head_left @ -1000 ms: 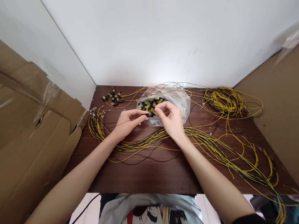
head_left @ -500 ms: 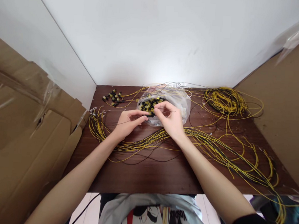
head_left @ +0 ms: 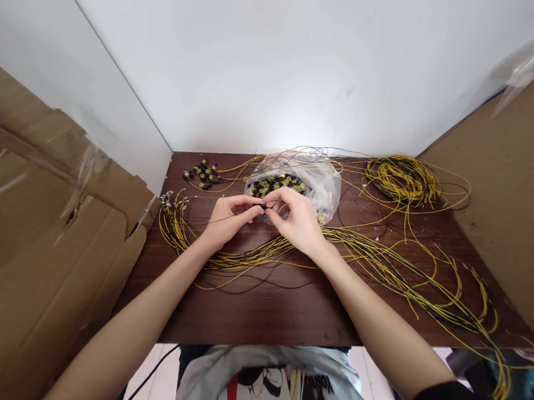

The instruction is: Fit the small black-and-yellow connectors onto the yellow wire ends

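My left hand (head_left: 228,220) pinches a small black connector (head_left: 263,206) between thumb and fingertips. A thin black wire trails from this hand toward the left. My right hand (head_left: 297,219) is closed at the connector's right end, its fingertips pinching a thin black wire, and the two hands almost touch. Just behind them lies a clear plastic bag (head_left: 326,183) holding many black-and-yellow connectors (head_left: 275,182). In front, under my wrists, a long bundle of yellow and black wires (head_left: 263,249) stretches across the table.
Loose connectors (head_left: 203,173) sit at the back left of the brown table (head_left: 258,316). A coil of yellow and black wire (head_left: 402,181) lies at the back right. Cardboard (head_left: 37,237) stands at both sides, and a white wall (head_left: 278,59) closes off the back.
My right hand has moved left and slightly toward me, bringing its fingertips to the connector. The left hand has stayed nearly still. More of the connectors in the bag now show.
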Demonstrator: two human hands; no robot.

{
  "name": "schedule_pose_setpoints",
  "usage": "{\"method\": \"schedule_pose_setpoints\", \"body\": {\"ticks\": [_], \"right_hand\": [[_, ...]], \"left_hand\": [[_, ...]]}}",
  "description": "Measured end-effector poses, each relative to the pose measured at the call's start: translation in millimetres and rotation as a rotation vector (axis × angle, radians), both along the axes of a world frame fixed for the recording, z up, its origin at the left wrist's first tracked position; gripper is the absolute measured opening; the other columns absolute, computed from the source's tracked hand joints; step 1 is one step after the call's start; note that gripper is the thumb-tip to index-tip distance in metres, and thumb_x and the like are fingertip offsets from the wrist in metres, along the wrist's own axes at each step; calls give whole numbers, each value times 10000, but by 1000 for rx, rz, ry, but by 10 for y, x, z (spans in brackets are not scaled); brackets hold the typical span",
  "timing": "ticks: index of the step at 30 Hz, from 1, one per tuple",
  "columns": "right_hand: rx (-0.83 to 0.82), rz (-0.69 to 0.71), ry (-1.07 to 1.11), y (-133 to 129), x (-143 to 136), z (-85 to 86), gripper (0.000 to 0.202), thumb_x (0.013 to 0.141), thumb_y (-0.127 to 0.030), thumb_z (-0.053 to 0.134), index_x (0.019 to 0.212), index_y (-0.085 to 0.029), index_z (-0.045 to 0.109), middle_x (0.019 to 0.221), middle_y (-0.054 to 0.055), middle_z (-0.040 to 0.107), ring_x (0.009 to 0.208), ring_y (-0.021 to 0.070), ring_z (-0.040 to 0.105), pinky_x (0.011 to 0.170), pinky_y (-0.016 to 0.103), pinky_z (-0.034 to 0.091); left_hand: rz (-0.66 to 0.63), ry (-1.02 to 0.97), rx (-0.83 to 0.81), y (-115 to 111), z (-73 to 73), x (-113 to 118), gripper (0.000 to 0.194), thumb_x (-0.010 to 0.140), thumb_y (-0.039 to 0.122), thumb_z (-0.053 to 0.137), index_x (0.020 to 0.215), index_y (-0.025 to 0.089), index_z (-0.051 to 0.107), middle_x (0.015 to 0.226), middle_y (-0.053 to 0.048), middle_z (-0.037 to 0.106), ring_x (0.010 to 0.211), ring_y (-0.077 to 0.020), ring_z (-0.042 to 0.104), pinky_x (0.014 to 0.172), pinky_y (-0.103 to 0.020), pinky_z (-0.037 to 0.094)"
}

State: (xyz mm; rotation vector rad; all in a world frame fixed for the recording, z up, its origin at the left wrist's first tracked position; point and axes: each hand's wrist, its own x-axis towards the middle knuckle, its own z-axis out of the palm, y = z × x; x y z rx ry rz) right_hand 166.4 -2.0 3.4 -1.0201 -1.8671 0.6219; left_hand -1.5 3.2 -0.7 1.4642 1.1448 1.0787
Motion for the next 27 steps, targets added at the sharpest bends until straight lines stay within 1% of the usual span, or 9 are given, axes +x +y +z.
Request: {"method": "schedule_pose_setpoints", "body": {"ticks": [6,11,14,19,24,27], "right_hand": [[17,-17,46,-4,-19,-1,148,745,-75,546,854,-164,589,823,24,617,689,119,573,600,235,464],[3,-41,76,-16,-38,0,154,738,-71,532,844,-163,594,807,22,622,680,116,577,596,233,462],[-66,-53,140,-19,-53,-11,154,718,-80,534,836,-159,592,764,13,614,654,113,570,575,228,454],[-215,-53,314,-4,-67,-15,134,683,-105,541,801,-164,568,684,-13,587,607,106,550,563,227,446],[-278,-190,452,60,26,41,80,685,-141,529,749,-182,555,643,-26,551,561,100,505,547,235,431],[-298,-175,453,89,75,55,105,694,-150,551,792,-180,577,663,-19,568,581,104,520,564,238,442]], "left_hand": [[0,22,3,-20,42,18,236,685,302,716,854,139,733,738,-43,713,582,-101,572,592,-222,460],[-21,77,39,-14,9,24,265,676,339,720,843,133,730,781,-60,720,650,-137,618,635,-248,489],[-33,81,62,-3,-23,20,255,680,334,714,837,133,728,819,-66,725,713,-156,636,677,-257,500],[-56,90,50,-5,-11,9,243,695,308,704,870,143,730,809,-62,726,690,-151,635,667,-254,496],[-62,77,12,-24,32,8,252,714,301,692,904,139,725,773,-66,728,671,-149,636,649,-248,489],[-56,68,5,-29,41,13,248,714,299,693,897,135,723,763,-65,728,665,-143,631,641,-241,484]]}}
